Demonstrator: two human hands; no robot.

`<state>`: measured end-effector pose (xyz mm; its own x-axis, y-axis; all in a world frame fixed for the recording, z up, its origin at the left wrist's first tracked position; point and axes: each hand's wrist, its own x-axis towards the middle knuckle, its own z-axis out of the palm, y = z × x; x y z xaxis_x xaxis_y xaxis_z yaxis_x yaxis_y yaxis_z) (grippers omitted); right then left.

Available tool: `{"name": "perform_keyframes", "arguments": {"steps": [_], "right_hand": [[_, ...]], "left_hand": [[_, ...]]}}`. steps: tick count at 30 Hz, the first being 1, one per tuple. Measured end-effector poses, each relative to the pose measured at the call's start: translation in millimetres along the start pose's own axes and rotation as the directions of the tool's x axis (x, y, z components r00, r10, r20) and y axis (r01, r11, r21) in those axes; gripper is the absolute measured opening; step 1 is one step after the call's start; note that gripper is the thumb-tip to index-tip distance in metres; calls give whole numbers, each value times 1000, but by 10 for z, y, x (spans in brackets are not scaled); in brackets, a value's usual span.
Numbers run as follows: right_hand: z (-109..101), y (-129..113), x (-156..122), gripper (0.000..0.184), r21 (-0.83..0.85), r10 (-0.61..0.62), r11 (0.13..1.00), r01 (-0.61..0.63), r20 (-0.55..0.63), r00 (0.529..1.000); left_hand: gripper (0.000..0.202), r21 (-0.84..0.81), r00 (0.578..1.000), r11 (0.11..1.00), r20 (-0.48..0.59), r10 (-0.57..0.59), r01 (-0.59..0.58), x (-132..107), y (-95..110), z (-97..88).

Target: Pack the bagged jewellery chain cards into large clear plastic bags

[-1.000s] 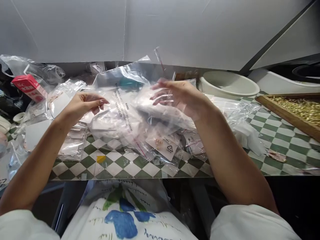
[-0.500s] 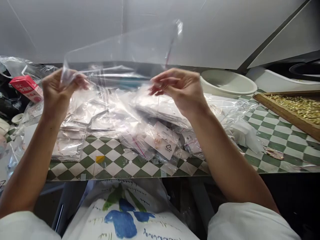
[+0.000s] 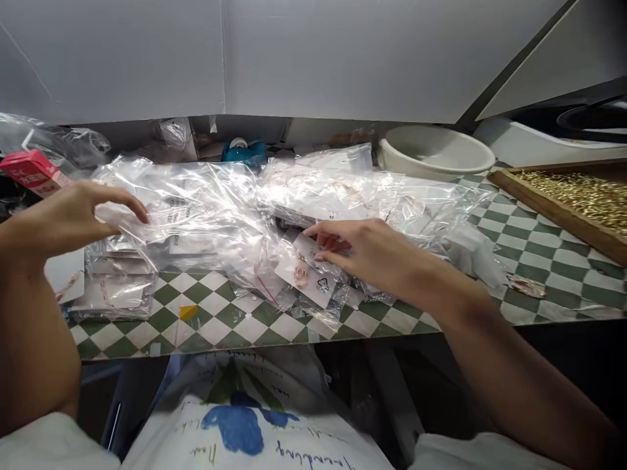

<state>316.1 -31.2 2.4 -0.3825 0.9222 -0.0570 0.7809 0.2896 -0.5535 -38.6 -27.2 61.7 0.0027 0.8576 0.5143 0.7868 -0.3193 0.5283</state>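
My left hand [image 3: 73, 215] hovers at the left end of a large clear plastic bag [image 3: 206, 209], thumb and forefinger apart in a curve near its edge. The bag lies flattened over the packets, with black print on it. At the middle of the pile, my right hand [image 3: 362, 251] has forefinger and thumb apart at the upper edge of a small clear packet [image 3: 308, 271]. Inside that packet is a white card with gold-coloured jewellery and a recycling mark. Whether the fingertips press on the packet I cannot tell.
More carded packets [image 3: 115, 287] lie at the left. A white basin [image 3: 438, 153] stands behind, and a wooden tray [image 3: 553, 212] of gold-coloured pieces sits right. A red drink carton [image 3: 34, 171] stands left. The tablecloth [image 3: 210, 320] is green-and-white checked.
The large clear bag, held up between both hands before, now lies on the pile. My left hand has moved left and down; my right hand has come down to the small packet.
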Motion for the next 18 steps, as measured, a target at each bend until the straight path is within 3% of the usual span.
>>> {"name": "perform_keyframes", "arguments": {"steps": [2,5,8,11,13,16,18], "right_hand": [[127,75,-67,58,-119,44,992,-48,-35,998],[222,81,-72,81,-208,39,977,-37,3,999],[200,19,-1,74,-114,64,991,-62,15,998],[126,-50,55,61,147,81,984,-98,116,990],[65,-74,47,57,286,57,953,-100,154,986],[-44,-44,-56,61,305,56,950,-72,59,997],[-129,19,-174,66,269,91,960,-79,-31,995]], "left_hand": [[65,-61,999,998,52,12,-9,-29,104,87],[62,-124,990,992,130,54,-38,-103,236,140],[61,-112,963,993,259,71,-43,-199,323,255],[58,-27,922,998,382,65,-60,-205,419,627],[54,37,929,992,358,96,-117,-128,492,982],[50,207,925,969,378,45,-132,48,549,1439],[54,270,935,958,353,-5,-97,141,508,1597]]}}
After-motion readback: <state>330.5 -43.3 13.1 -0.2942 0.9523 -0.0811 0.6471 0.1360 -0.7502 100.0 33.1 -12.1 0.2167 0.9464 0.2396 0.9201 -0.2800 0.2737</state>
